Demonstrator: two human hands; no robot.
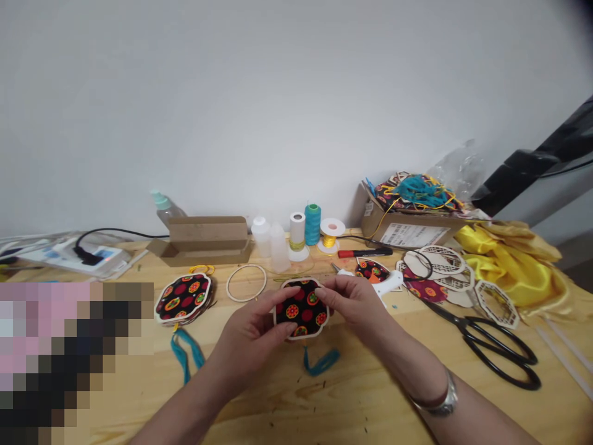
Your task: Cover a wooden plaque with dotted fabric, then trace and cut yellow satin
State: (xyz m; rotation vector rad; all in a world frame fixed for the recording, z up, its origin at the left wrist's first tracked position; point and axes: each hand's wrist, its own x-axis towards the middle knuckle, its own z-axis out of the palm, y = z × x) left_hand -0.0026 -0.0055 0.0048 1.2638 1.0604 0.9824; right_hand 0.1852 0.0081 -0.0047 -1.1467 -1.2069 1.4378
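Note:
Between my hands is a fabric-covered ornament (303,312), black with red and orange flowers inside a pale scalloped frame. My left hand (262,324) grips its left side, thumb and forefinger lying over the front. At the upper right edge, my right hand (345,300) pinches the frame between thumb and fingers. A teal tassel (320,361) hangs from the bottom and rests on the wooden table (259,408). To the left lies a stack of similar ornaments (184,298) with another teal tassel (188,353). Just beyond my right hand is a white glue gun (388,282).
At the back stand an open cardboard box (208,241), white bottles (262,235) and thread spools (312,224). A wooden hoop (246,283) lies left of centre. Black scissors (491,346), cut-out frames (445,262), yellow cloth (504,259) and a filled carton (412,228) occupy the right.

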